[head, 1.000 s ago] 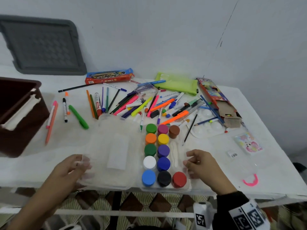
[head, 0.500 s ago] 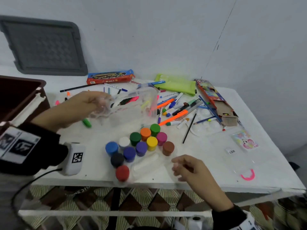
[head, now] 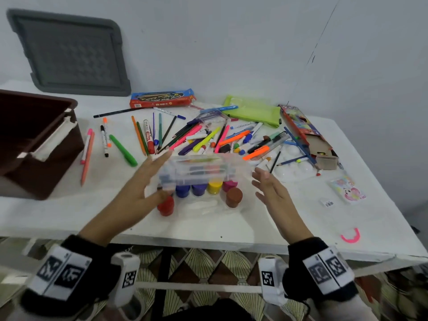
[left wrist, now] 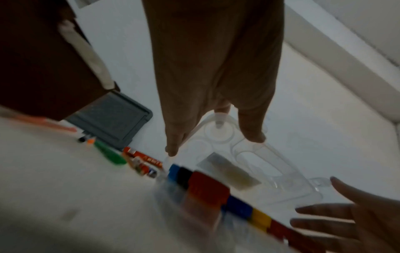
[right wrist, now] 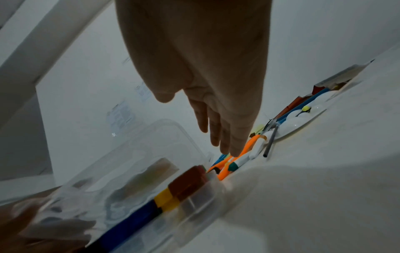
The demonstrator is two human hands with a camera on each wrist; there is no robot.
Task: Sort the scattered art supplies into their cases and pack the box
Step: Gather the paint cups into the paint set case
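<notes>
A clear plastic paint case sits near the table's front edge, its lid (head: 199, 170) swung partway over rows of paint pots. A red pot (head: 165, 206), a yellow pot (head: 214, 186) and a brown pot (head: 234, 196) show below the lid. My left hand (head: 152, 179) lies with straight fingers against the lid's left end, thumb by its lower corner. In the left wrist view the lid's (left wrist: 259, 162) edge runs between thumb and fingers. My right hand (head: 266, 181) hovers with spread fingers just off the lid's right end, touching nothing.
A brown box (head: 34, 144) stands at the left, with a grey lid (head: 69, 52) leaning on the wall. Behind the case lie scattered pens and markers (head: 208, 140), a green pouch (head: 254, 112), a red-blue pencil box (head: 162, 100), an open cardboard box (head: 305, 135) and a white palette (head: 294, 170).
The case lay flat open, then was turned sideways with my left hand lifting its lid far back. Now the lid has swung over the pots and my right hand has risen beside it.
</notes>
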